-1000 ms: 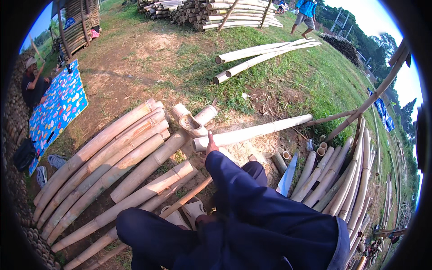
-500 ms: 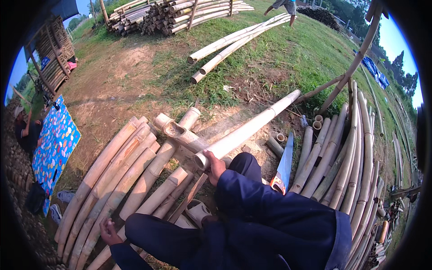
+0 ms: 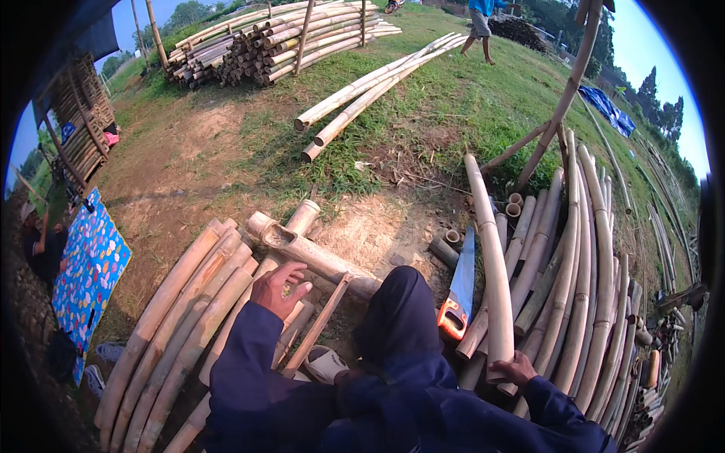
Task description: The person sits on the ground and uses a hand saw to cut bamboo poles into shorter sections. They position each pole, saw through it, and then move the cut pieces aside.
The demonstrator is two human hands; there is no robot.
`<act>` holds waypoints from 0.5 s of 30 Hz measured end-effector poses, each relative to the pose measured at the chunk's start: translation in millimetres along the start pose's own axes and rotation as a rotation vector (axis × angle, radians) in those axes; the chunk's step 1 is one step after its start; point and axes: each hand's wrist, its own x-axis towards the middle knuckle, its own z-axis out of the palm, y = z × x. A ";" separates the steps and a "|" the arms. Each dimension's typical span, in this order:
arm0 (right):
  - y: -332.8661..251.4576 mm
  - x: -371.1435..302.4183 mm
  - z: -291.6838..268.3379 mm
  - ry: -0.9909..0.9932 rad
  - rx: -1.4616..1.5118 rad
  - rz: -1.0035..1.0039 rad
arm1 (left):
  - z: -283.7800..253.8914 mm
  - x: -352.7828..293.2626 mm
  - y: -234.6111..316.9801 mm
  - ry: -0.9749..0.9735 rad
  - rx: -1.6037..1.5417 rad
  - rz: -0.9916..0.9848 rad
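The right hand (image 3: 516,370) is clamped around the near end of a long pale bamboo pole (image 3: 491,257), which runs away from the person over the stack of poles on the right (image 3: 581,302). The fingers wrap the pole's lower end, low in the view beside the dark blue sleeve (image 3: 559,415).

The left hand (image 3: 281,288) rests half curled, fingers loosely bent, on the row of bamboo poles on the left (image 3: 181,317); whether it grips anything I cannot tell. Just beyond it a short thick bamboo piece (image 3: 313,253) lies crosswise over those poles, and a thin stick (image 3: 321,325) slants down toward a pale sandal (image 3: 326,364) on the ground.

Between the person's raised knee (image 3: 400,317) and the held pole lies a hand saw (image 3: 458,291) with an orange handle, its blade pointing away. Short cut bamboo rings (image 3: 515,204) sit near the far end of the stack.

Farther out, three long poles (image 3: 377,83) lie on the grass, with a large pile of bamboo (image 3: 257,38) behind them. A blue patterned cloth (image 3: 91,264) lies at the far left, and another person (image 3: 479,23) walks in the distance.
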 end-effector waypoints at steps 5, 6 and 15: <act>35.2 -29.6 17.0 0.127 -0.775 0.151 | 22.5 1.6 -21.9 -0.022 -0.067 -0.007; 43.3 -39.8 21.6 0.120 -0.751 0.168 | 31.9 1.3 -28.6 -0.044 -0.065 -0.002; 145.6 -44.5 72.7 0.087 -0.597 0.274 | 40.4 -25.4 -59.8 -0.074 -0.107 -0.111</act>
